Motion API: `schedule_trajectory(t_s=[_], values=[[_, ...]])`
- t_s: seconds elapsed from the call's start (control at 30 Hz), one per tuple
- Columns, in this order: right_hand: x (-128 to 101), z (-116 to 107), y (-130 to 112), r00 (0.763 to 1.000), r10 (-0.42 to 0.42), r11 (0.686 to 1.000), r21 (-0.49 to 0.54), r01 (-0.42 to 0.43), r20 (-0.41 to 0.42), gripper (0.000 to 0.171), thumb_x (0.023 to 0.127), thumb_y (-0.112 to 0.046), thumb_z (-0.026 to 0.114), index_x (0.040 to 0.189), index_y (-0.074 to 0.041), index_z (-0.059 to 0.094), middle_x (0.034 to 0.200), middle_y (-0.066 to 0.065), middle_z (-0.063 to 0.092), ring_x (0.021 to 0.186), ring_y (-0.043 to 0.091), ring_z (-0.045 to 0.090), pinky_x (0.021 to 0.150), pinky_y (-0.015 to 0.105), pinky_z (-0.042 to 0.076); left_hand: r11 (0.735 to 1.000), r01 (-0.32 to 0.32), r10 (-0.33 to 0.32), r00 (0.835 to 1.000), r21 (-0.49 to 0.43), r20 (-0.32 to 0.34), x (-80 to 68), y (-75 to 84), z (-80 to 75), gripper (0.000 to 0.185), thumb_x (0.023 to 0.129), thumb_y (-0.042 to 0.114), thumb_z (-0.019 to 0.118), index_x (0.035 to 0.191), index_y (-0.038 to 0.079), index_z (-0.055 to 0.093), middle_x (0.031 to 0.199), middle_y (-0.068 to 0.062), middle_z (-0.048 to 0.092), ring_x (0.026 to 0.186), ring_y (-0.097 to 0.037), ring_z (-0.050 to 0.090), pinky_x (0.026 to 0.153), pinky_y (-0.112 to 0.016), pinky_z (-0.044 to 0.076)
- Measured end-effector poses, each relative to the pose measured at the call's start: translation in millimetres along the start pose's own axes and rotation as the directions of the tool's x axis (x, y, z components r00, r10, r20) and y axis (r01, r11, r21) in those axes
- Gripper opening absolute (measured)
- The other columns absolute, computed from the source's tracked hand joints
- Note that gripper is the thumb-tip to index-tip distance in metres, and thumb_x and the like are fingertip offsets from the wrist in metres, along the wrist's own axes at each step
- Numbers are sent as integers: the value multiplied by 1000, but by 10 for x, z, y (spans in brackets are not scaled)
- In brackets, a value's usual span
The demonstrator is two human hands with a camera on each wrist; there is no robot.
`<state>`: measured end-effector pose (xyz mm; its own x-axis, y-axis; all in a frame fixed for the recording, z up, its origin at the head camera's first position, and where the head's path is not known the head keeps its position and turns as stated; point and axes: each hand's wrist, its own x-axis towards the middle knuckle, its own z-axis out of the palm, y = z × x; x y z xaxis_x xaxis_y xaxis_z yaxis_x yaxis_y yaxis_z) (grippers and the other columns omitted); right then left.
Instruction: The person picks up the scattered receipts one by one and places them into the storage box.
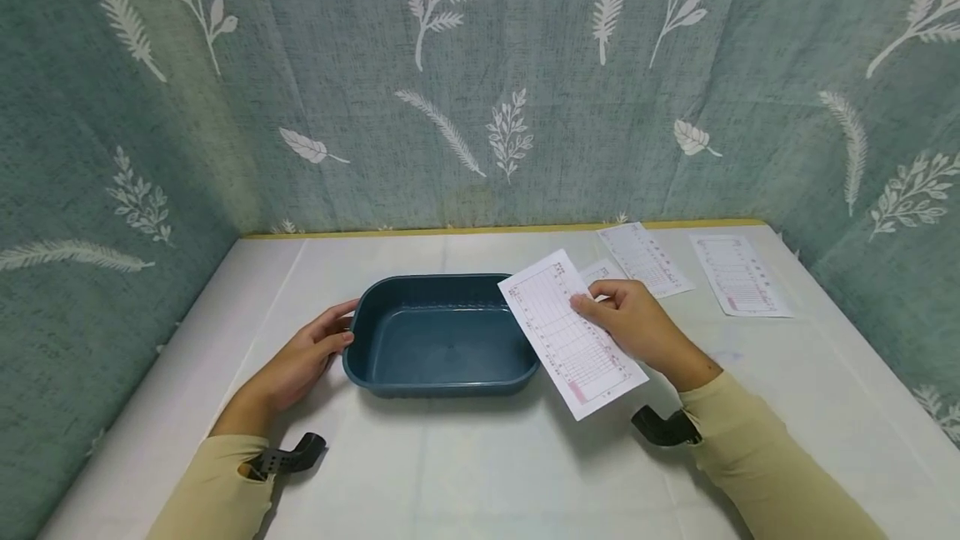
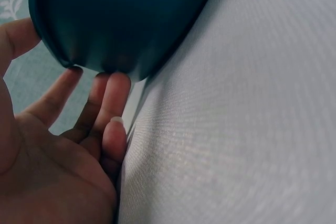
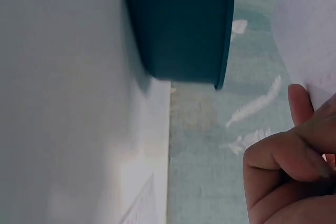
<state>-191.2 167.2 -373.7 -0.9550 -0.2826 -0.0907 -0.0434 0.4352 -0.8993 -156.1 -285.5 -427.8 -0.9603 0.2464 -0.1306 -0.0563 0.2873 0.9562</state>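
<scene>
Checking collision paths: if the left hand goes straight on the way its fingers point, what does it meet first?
The left hand is already there: its fingertips touch the outer wall of the dark blue tray at its left end. Going on, it would likely push the tray right.

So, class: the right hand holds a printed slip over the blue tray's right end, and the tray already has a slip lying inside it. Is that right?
Not quite. The blue tray is empty in the head view; the right hand does hold the printed slip over its right end.
</scene>
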Motion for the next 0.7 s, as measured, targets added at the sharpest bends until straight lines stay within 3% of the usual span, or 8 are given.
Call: schedule_trajectory(t_s=[0.07,0.3,0.7], values=[[43,62,-33,1000,-11,1000,-20,11,8,33,95,-38,68,94,-5,66,72,4,69,58,17,63,52,29,53,1000,2,-2,1000,-1,-4,-8,-6,-4,62,104,28,53,157,9,26,155,-25,32,136,-28,36,94,-5,37],[213,181,-186,992,-111,990,-76,116,64,30,95,-35,68,88,-6,65,59,2,60,52,15,59,48,27,48,1000,-13,13,1000,-5,0,1,-33,-21,62,104,28,53,157,9,27,151,-25,36,121,-5,47,94,-8,39],[504,457,-408,969,-168,970,-145,195,182,23,95,-31,68,83,-12,68,68,3,65,54,17,60,51,28,48,1000,-4,4,1000,-2,-14,7,-67,-40,60,103,28,55,156,12,30,149,-23,39,129,-24,41,94,-11,39]])
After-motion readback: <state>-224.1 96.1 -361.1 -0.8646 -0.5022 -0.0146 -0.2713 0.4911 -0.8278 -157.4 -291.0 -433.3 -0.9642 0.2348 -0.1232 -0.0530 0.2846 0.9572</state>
